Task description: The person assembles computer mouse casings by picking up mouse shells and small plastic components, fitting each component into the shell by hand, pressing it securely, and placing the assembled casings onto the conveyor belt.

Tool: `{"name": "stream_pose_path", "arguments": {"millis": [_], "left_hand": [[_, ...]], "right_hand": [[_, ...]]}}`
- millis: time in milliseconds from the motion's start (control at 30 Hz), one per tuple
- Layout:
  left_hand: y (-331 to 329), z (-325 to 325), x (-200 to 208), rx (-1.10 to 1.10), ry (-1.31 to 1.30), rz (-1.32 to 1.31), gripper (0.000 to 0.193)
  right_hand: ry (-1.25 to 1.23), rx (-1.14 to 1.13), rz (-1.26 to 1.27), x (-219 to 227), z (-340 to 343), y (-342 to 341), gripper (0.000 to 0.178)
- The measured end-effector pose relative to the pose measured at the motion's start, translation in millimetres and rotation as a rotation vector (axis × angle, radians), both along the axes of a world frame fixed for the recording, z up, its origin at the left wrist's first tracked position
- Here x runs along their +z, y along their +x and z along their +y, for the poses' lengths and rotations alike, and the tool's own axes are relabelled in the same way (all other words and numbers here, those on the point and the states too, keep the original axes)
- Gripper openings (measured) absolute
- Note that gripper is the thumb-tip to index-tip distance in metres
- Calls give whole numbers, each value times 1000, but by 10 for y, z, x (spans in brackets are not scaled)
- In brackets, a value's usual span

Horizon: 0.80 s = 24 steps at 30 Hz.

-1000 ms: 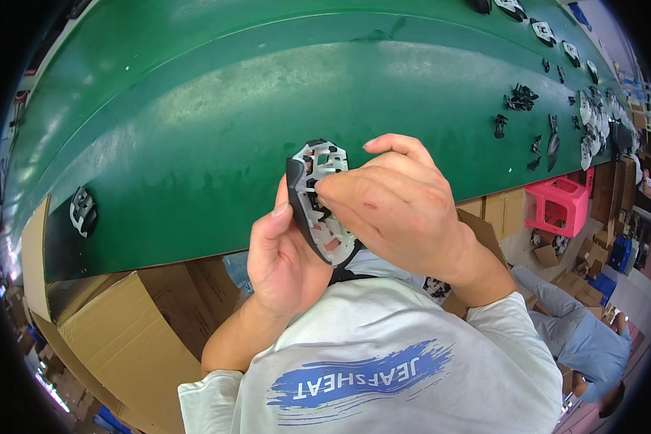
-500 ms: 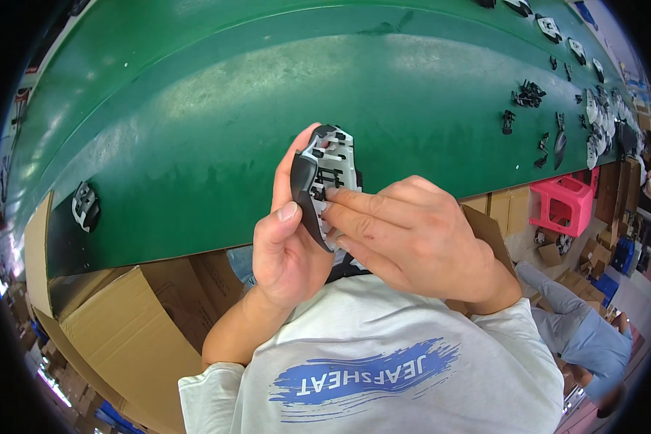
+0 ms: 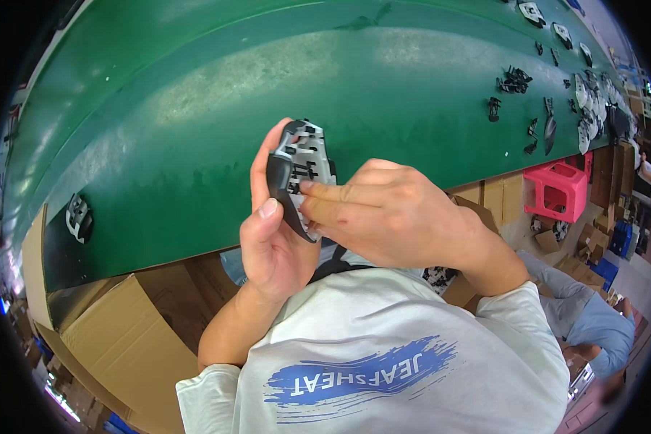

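Observation:
Above the near edge of the green table I hold a black-and-white plastic shell [image 3: 315, 155] upright, its ribbed white inside turned to the right. My left hand [image 3: 269, 249] is closed round its black outer side, thumb in front and fingers behind. Small black pieces [image 3: 305, 172] sit inside the shell. From the right, my right hand [image 3: 401, 213] presses its bunched fingertips into the lower part of the shell, against the inner wall. Whether a small piece is pinched under those fingertips is hidden.
A similar shell [image 3: 79, 218] lies at the table's left. Black clips [image 3: 514, 80] and several white shells [image 3: 587, 108] are spread at the right. Open cardboard boxes [image 3: 126, 340] stand against the near edge. Beyond are a pink stool [image 3: 555, 189] and a person in blue [image 3: 599, 329].
Both hands and the shell have shifted a little left in the picture. The whole scene has moved slightly too. My right fingertips stay inside the shell.

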<state>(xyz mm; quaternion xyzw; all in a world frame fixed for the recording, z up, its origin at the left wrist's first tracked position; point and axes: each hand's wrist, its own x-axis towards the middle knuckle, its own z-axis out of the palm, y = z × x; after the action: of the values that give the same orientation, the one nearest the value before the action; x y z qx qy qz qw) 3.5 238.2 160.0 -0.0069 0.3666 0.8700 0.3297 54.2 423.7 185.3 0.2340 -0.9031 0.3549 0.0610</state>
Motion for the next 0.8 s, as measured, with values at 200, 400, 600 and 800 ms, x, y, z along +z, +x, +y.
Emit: {"name": "stream_pose_path", "arguments": {"millis": [200,400,600,800], "left_hand": [[-210,42,20,52,406,-125,68],[-309,-122,120,8,530,-293,69],[-307,-244,95,-20,650,-429,66],[-306,-261,144,-44,637,-422,67]], "right_hand": [[-157,-237,197,48,-67,-38,40],[-173,-494,211,48,439,47,25],[92,-970,-18,-55,1172,396,23],[546,-1085,-19,-218,1606,736,36]]}}
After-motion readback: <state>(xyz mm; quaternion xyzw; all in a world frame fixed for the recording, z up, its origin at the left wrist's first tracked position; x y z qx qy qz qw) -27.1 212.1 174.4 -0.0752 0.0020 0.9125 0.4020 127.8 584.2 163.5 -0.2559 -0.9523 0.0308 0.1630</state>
